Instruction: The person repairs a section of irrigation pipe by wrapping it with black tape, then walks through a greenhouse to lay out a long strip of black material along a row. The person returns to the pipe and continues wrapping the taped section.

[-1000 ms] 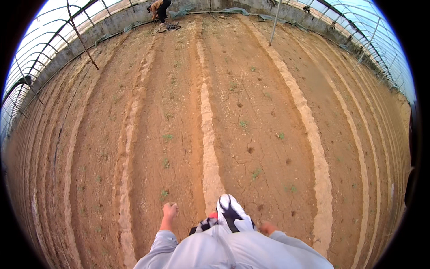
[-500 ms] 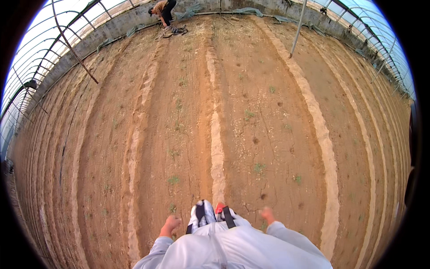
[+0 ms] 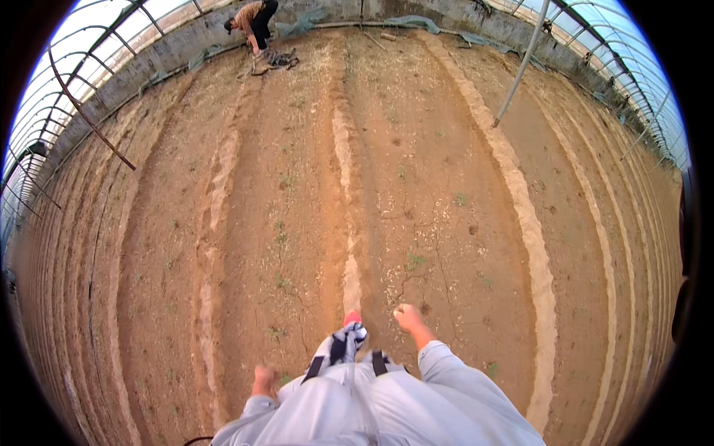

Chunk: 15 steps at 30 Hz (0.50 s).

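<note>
My right hand (image 3: 409,318) swings forward over the brown soil, its fingers curled in and nothing visible in them. Lower down, beside my left hip, my left hand (image 3: 264,380) is smeared by motion, and its fingers do not show clearly. Neither hand touches anything that I can see. Between them are the light grey jacket (image 3: 364,409) on my body and one shoe with a red toe (image 3: 352,317), set on a pale soil ridge (image 3: 351,279). Small green seedlings (image 3: 415,262) grow from the cracked bed ahead of my right hand.
Long ridges run away from me between flat beds. A metal pole (image 3: 520,67) leans at the right, and a dark rod (image 3: 85,119) slants at the left. At the far end a person (image 3: 253,22) bends over a dark heap (image 3: 281,58) by a low wall (image 3: 342,10).
My right hand has swung forward and left, while my left hand has dropped back toward my hip. The view has advanced along the ridge; the far person and poles appear nearer.
</note>
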{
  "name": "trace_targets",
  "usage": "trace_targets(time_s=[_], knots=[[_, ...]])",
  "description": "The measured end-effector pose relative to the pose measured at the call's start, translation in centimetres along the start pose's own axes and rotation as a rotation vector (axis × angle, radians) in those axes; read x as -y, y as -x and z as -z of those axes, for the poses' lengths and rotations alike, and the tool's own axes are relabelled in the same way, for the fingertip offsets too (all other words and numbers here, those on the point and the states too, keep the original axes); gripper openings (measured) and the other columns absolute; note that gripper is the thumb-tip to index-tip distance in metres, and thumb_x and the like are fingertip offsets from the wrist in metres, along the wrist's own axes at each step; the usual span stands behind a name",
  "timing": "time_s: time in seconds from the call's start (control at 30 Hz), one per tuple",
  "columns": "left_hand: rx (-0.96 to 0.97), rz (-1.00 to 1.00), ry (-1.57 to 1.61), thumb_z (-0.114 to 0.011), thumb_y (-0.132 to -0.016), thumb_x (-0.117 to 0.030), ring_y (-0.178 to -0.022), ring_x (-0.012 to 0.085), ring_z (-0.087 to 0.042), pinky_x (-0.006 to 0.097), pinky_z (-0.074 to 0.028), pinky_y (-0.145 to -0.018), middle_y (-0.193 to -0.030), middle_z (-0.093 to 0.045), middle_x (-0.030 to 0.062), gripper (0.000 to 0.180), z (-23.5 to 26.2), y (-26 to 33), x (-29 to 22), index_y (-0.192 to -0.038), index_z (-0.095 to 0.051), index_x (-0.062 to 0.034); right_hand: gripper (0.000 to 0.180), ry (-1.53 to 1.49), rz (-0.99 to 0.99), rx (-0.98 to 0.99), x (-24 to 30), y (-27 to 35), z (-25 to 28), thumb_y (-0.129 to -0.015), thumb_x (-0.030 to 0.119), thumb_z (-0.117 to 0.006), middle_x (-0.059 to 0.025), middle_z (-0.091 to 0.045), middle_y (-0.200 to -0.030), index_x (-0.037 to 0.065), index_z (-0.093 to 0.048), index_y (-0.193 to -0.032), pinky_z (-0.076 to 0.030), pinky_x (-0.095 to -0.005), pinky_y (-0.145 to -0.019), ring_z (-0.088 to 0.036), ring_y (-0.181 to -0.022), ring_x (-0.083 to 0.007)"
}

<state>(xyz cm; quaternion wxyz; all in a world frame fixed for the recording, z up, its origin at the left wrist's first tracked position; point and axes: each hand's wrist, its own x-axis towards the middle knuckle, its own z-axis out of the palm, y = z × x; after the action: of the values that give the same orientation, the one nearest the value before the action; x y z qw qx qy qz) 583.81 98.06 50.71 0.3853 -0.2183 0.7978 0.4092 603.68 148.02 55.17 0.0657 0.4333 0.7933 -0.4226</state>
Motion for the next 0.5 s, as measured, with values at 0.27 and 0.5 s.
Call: trace_targets(time_s=[0.27, 0.5], knots=[[0.222, -0.576, -0.027, -0.055, -0.088, -0.012, -0.072, 0.0152, -0.062, 0.030, -0.051, -0.068, -0.087, -0.066, 0.0111, 0.025, -15.5, -5.0, -47.2, -0.105, -0.061, 0.0050, 0.025, 0.543, -0.341, 0.384, -21.8, 2.7, 4.9, -0.078, 0.027, -0.059, -0.0178, -0.067, -0.092, 0.006, -0.071, -0.086, -0.052, -0.0426, -0.073, -0.065, -0.088, -0.0323], [0.238, -0.550, -0.154, -0.058, -0.085, -0.013, -0.069, 0.0155, -0.063, 0.032, -0.051, -0.064, -0.081, -0.066, 0.0079, 0.023, -23.4, -20.5, -60.7, -0.099, -0.064, 0.0033, 0.029, 0.490, -0.269, 0.376, -15.0, -26.3, 11.0, -0.080, 0.032, -0.059, -0.0188, -0.065, -0.098, 0.007, -0.069, -0.093, -0.051, -0.0428, -0.073, -0.063, -0.091, -0.0330]])
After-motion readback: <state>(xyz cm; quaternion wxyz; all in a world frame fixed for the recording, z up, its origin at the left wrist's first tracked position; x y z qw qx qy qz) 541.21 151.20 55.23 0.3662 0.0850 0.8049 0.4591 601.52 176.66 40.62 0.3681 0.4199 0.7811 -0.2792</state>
